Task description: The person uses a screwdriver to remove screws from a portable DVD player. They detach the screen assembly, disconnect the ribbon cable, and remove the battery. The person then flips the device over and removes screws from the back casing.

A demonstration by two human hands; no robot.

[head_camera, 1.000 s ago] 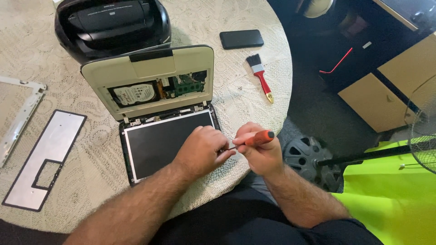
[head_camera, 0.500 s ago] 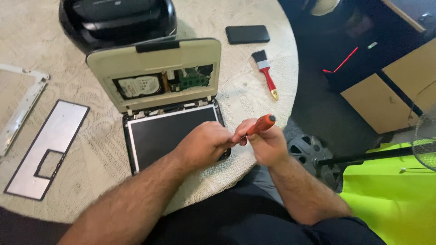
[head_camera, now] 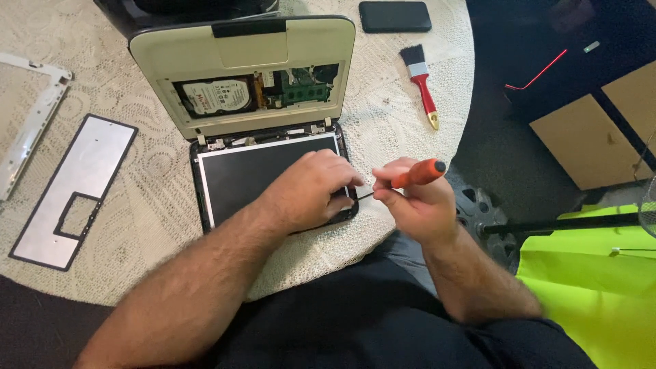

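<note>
The left hand (head_camera: pixel 311 191) lay palm-down, fingers together, on the dark screen panel of the small opened cream-coloured laptop (head_camera: pixel 266 174), near its right edge. Just beside it, the right hand (head_camera: pixel 417 201) was closed around an orange-handled screwdriver (head_camera: pixel 413 175), its thin shaft pointing at that edge. The laptop sat on a round lace-covered table (head_camera: pixel 383 102). A red-handled paintbrush (head_camera: pixel 421 92) and a black phone (head_camera: pixel 395 16) lay beyond; a silver keyboard frame (head_camera: pixel 72 188) lay well to the left.
</note>
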